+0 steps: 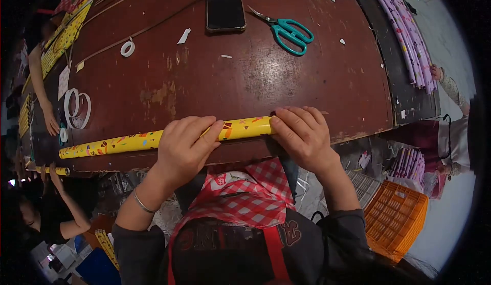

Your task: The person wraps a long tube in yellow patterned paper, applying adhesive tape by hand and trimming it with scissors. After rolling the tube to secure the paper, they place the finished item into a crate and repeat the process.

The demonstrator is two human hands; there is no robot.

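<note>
A yellow roll of patterned wrapping paper (pixel 125 144) lies along the front edge of the brown table, its far end pointing left. My left hand (pixel 185 144) is closed over the middle of the roll, fingers wrapped on top. At the roll's right end, my right hand (pixel 303 135) is closed round it and covers the tip. Both thumbs rest on the near side of the paper. Behind the roll, teal-handled scissors (pixel 291 35) and a black phone (pixel 225 7) lie on the table, away from my hands.
White tape rolls (pixel 127 48) and white rings (pixel 77 109) lie on the table's left. Purple rolls (pixel 406 34) line the right side. Co-workers' hands (pixel 50 118) show at both sides. An orange crate (pixel 396 216) stands at lower right.
</note>
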